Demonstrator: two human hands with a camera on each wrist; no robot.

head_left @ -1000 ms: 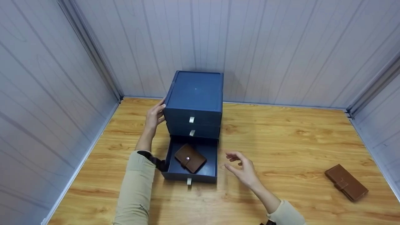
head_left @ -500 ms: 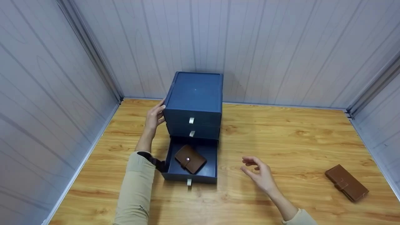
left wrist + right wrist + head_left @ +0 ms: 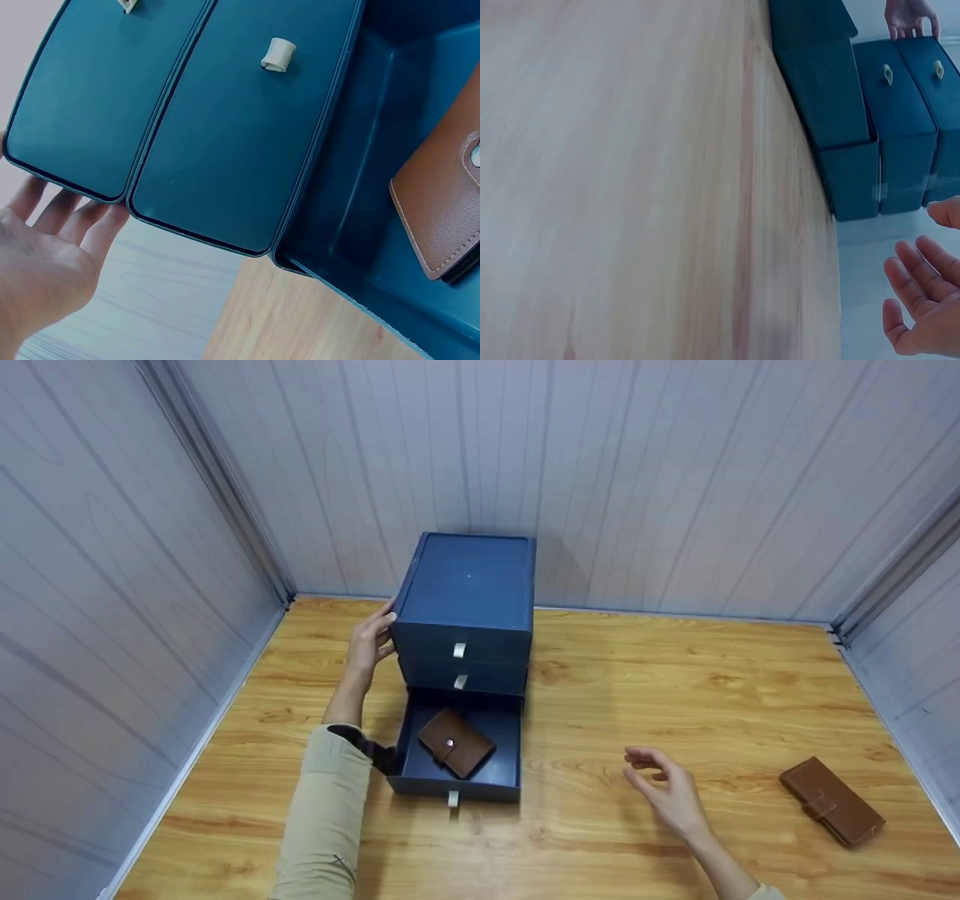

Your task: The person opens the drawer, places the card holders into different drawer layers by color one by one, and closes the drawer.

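Note:
A blue drawer cabinet (image 3: 465, 581) stands near the back wall, its bottom drawer (image 3: 501, 761) pulled out and the two above it closed. In that drawer lies a brown snap-button wallet (image 3: 459, 741), also partly seen in the left wrist view. My left hand (image 3: 365, 643) rests with extended fingers against the cabinet's left side, as the left wrist view (image 3: 56, 251) shows too. Over the table to the right of the drawer, my right hand (image 3: 670, 789) holds nothing, its fingers loosely bent. Farther right lies a second, longer brown wallet (image 3: 832, 801) with a strap.
The wooden table (image 3: 720, 682) is bounded by pale panelled walls (image 3: 675, 487) at the back and both sides. A small light pull tab (image 3: 453, 799) sticks out from the front of the bottom drawer.
My right hand has moved right and slightly nearer to me, away from the drawer and toward the wallet on the table. The left hand, cabinet and both wallets stay in place.

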